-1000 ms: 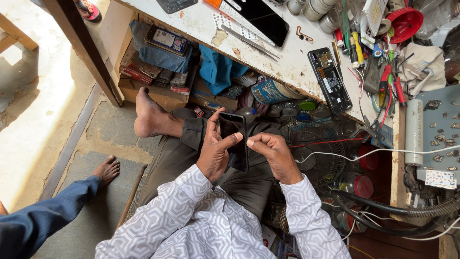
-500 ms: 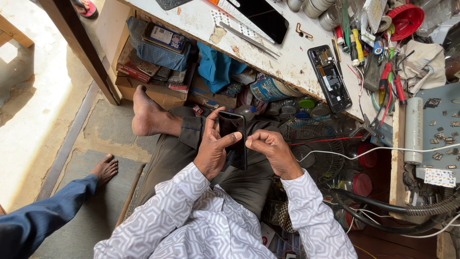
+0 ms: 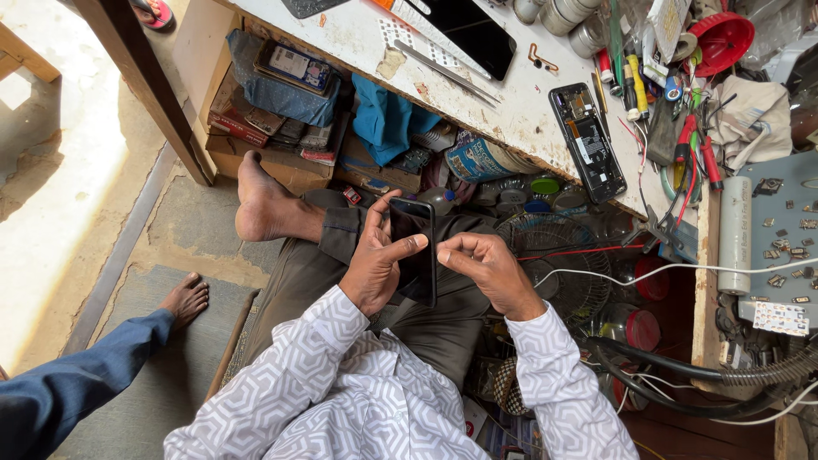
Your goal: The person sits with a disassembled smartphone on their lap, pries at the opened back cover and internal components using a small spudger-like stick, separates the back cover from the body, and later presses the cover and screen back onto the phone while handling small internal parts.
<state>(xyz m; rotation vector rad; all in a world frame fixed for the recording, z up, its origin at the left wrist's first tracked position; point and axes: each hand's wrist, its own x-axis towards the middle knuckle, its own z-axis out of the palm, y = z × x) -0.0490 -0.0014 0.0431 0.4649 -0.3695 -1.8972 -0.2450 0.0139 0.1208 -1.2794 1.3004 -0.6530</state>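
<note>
Black glass and thin, the phone [image 3: 414,247] stands on edge over the person's lap, between both hands. Left hand [image 3: 375,264] wraps its back, fingers curled on the far side, forefinger stretched across the dark screen. Right hand [image 3: 487,271] is pinched nearly closed at the phone's right edge; whether it holds a small part or tool, I cannot tell. It looks light, stiff, slippery and likely fragile, so best held by its side edges. Counted: 1 phone in hand, 1 opened phone [image 3: 588,141] on the white bench [image 3: 511,111], 1 dark slab [image 3: 471,34] further back, 2 bare feet on the floor
</note>
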